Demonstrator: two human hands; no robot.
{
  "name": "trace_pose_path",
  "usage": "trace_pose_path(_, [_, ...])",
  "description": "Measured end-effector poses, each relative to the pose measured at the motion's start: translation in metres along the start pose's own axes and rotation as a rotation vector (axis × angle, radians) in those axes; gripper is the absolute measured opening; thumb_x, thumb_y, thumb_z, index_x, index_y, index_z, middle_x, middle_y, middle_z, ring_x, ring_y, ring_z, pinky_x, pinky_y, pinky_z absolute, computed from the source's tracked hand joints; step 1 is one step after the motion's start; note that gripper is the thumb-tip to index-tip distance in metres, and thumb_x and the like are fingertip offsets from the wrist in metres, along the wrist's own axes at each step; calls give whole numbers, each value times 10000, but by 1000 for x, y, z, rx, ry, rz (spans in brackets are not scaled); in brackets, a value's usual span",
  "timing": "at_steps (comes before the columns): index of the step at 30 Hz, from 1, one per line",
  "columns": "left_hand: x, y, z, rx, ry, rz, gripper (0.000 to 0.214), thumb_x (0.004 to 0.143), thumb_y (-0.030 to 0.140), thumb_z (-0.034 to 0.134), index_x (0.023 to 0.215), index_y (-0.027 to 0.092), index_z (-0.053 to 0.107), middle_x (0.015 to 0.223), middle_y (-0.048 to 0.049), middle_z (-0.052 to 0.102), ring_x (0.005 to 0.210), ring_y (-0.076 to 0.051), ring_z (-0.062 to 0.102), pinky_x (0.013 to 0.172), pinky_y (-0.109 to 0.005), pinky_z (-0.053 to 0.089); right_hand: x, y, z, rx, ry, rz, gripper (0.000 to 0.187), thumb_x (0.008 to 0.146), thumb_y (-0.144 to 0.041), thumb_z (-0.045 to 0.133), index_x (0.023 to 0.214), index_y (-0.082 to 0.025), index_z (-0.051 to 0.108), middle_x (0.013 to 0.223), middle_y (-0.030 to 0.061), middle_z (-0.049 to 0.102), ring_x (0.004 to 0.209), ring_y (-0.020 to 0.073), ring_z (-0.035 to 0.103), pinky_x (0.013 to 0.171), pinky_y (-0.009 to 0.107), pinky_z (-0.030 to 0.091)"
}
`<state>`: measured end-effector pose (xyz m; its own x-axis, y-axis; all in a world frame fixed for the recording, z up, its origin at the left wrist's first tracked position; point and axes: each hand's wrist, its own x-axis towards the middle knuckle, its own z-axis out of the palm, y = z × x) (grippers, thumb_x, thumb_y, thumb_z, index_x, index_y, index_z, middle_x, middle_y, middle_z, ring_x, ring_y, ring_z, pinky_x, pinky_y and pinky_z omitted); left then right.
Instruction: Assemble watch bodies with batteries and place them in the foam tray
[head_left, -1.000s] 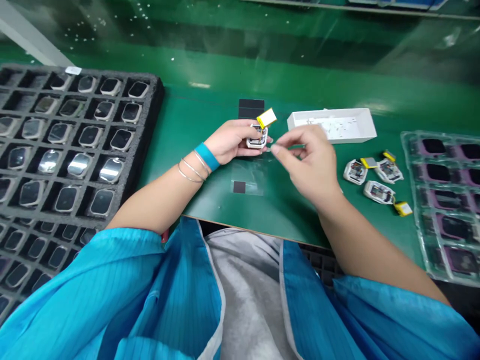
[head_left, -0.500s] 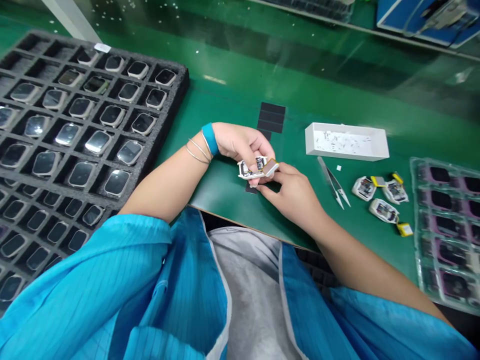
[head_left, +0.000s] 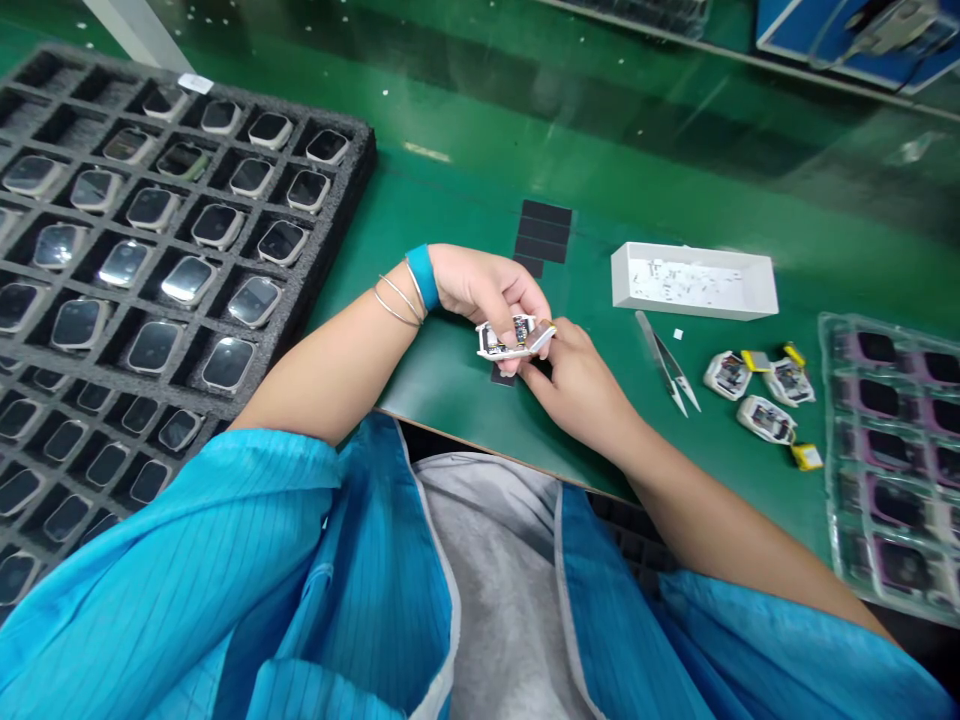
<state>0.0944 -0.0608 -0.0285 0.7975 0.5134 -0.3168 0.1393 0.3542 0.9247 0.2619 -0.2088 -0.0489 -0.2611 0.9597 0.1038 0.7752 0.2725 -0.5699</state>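
Between my hands is an opened smartwatch case [head_left: 491, 345], pale, with its circuit parts showing. My left hand [head_left: 495, 285] grips it, thumb laid over the inside and fingers around the far side. A small flat battery [head_left: 541, 338] with a yellow edge tilts up at the case's right end. My right hand [head_left: 581, 375] is closed at that battery, thumb below and fingers behind it; its fingertips are partly hidden. Black adhesive strips [head_left: 542, 232] lie on the green table just beyond my hands.
Tweezers [head_left: 666, 365] lie right of my hands, below a white box [head_left: 694, 280] of small pieces. Three opened watch cases [head_left: 766, 420] with batteries lie further right, beside a clear plastic tray [head_left: 829, 400] of watch parts. A foam tray [head_left: 364, 165] of watches fills the left.
My right hand has shifted slightly up and left, its fingers closer against the battery, which leans a little differently. My left hand keeps its hold. The camera view has moved slightly.
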Motion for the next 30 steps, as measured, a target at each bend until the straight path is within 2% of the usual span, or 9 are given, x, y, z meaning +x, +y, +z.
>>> trace_pose_path(3, [-2, 3, 3, 7, 113, -122, 684, 508, 241, 962, 1160, 294, 764, 915, -49, 810, 899, -304, 786, 758, -376, 654, 0, -1, 1, -10, -44, -17, 144, 928, -212, 577, 1017, -191, 688, 1065, 141, 648, 1049, 316, 599, 1005, 507, 493])
trace_pose_path(8, [-1, 2, 3, 32, 29, -153, 661, 512, 232, 959, 1143, 283, 770, 1004, -71, 810, 976, -324, 778, 819, -398, 649, -1, -2, -8, 69, -142, -41, 154, 942, -217, 558, 1065, -215, 650, 1152, 138, 623, 1118, 311, 591, 1018, 498, 502])
trace_pose_path(11, [0, 1, 2, 57, 71, -140, 597, 529, 246, 956, 1099, 274, 782, 983, -70, 811, 957, -322, 782, 811, -393, 651, 0, 0, -23, 189, -186, -95, 111, 963, -262, 545, 967, -215, 646, 1121, 115, 620, 1058, 263, 615, 995, 446, 521])
trace_pose_path(14, [-2, 2, 2, 103, -120, -188, 547, 458, 203, 973, 975, 235, 796, 872, -77, 806, 861, -327, 786, 767, -399, 657, 2, 8, -39, 285, -137, -133, 186, 971, -348, 571, 845, -225, 630, 1055, 83, 631, 973, 221, 628, 921, 391, 538])
trace_pose_path(17, [-5, 5, 4, 95, -349, -179, 437, 496, 208, 959, 893, 180, 778, 789, -96, 788, 783, -312, 780, 772, -419, 657, 5, 17, -50, 334, 108, -118, 219, 941, -422, 647, 830, -233, 643, 1018, 64, 652, 959, 213, 636, 892, 374, 530])
trace_pose_path(19, [-5, 9, 9, 52, -284, -150, 351, 596, 200, 909, 905, 138, 753, 786, -111, 779, 769, -293, 779, 814, -447, 652, 7, 21, -51, 370, 305, -117, 208, 909, -416, 700, 820, -235, 647, 958, 52, 672, 937, 211, 645, 888, 375, 528])
trace_pose_path(23, [-1, 12, 26, -65, 77, -62, 210, 747, 115, 757, 946, 118, 690, 830, -89, 773, 736, -212, 771, 761, -363, 655, 11, 25, -46, 461, 530, -107, 152, 859, -310, 743, 769, -229, 651, 875, 32, 718, 857, 198, 679, 863, 380, 544])
trace_pose_path(26, [2, 10, 43, -116, 252, 0, 159, 784, 84, 685, 937, 123, 668, 803, -55, 755, 681, -162, 751, 618, -233, 616, 14, 27, -43, 518, 562, -39, 149, 809, -289, 772, 738, -219, 662, 836, 23, 737, 808, 195, 698, 830, 381, 565])
trace_pose_path(30, [3, 7, 62, -122, 304, -4, 128, 788, 74, 663, 907, 120, 660, 730, -23, 710, 649, -154, 739, 568, -202, 593, 18, 32, -41, 616, 502, 40, 229, 730, -359, 837, 729, -206, 667, 778, 13, 731, 744, 187, 692, 742, 356, 588])
